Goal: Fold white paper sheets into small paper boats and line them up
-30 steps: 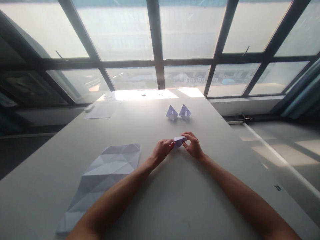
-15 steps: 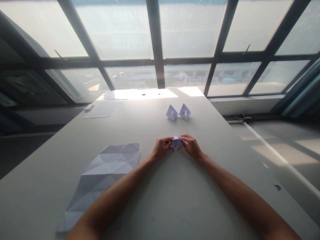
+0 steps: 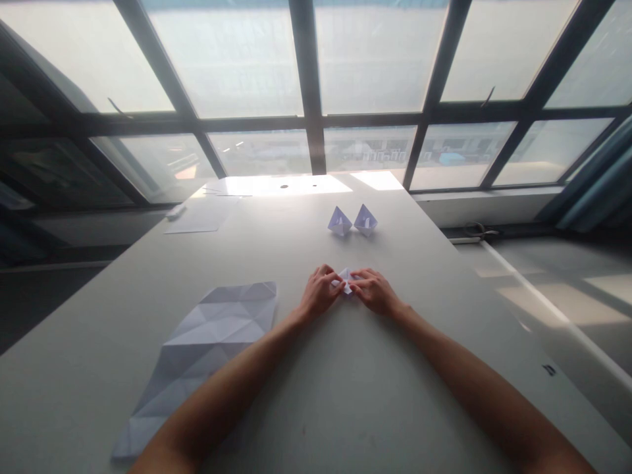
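A small white folded paper piece (image 3: pixel 347 282) is between my hands over the middle of the table. My left hand (image 3: pixel 320 288) grips its left side with bent fingers. From the right, my right hand (image 3: pixel 374 289) presses its fingers on the other side, so much of the piece is covered. Just beyond stand two folded paper pieces with pointed tops, a left one (image 3: pixel 340 222) and a right one (image 3: pixel 365 222), side by side. Beside my left forearm lies a large creased paper sheet (image 3: pixel 217 322), partly hidden under the arm.
The white table (image 3: pixel 316 408) reaches to the windows (image 3: pixel 247 66). A flat paper sheet (image 3: pixel 197 217) lies at its far left, with a small white object (image 3: pixel 176 212) beside it. A small black mark (image 3: pixel 548 370) shows near the right edge.
The small paper piece now lies flatter and more spread, with less of its shaded face showing. The fingers of both hands have come inward over it. The standing pieces have not moved.
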The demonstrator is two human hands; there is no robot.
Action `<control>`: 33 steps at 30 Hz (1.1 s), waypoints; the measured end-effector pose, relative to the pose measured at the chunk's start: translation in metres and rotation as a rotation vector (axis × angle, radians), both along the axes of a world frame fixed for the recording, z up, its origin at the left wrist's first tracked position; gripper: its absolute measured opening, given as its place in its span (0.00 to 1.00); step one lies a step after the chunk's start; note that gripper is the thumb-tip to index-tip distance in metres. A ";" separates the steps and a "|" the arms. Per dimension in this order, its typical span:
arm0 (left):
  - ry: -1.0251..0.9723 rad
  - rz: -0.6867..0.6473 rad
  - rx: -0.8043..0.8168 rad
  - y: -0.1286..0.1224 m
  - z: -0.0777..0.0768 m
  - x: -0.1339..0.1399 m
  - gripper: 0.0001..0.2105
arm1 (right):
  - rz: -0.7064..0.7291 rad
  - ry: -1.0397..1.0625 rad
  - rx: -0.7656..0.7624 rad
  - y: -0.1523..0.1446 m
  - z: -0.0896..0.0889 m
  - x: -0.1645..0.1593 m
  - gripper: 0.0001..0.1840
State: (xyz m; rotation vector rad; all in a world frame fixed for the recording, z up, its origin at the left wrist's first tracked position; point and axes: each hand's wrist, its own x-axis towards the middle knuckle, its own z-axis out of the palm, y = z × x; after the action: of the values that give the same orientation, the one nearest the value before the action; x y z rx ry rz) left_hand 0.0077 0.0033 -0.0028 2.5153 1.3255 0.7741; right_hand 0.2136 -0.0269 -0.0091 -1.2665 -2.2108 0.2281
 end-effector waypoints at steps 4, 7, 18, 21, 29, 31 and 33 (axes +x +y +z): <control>0.125 -0.136 -0.013 0.004 -0.010 0.000 0.20 | -0.046 0.017 -0.025 0.003 -0.007 -0.003 0.17; 0.261 -0.184 -0.026 0.005 -0.015 0.000 0.26 | -0.077 -0.033 -0.074 0.005 -0.014 -0.004 0.29; 0.335 -0.177 -0.019 0.001 -0.012 0.000 0.36 | -0.083 -0.086 -0.156 0.004 -0.019 -0.005 0.31; 0.319 -0.171 -0.035 0.000 -0.011 0.000 0.36 | -0.079 -0.059 -0.135 0.004 -0.018 -0.004 0.29; 0.291 -0.248 -0.064 0.000 -0.008 0.000 0.31 | -0.032 0.201 -0.027 0.006 -0.013 -0.001 0.27; 0.277 -0.268 -0.055 0.000 -0.008 0.000 0.31 | -0.027 0.305 -0.024 0.005 -0.012 -0.003 0.27; 0.262 -0.271 -0.044 0.000 -0.008 0.000 0.31 | -0.039 0.416 -0.036 0.005 -0.012 -0.006 0.25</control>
State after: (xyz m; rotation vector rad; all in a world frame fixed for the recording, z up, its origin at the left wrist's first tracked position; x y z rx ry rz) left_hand 0.0078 0.0031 -0.0111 2.7529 1.0212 0.3663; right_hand 0.2079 -0.0218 -0.0214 -1.1581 -1.8323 0.4716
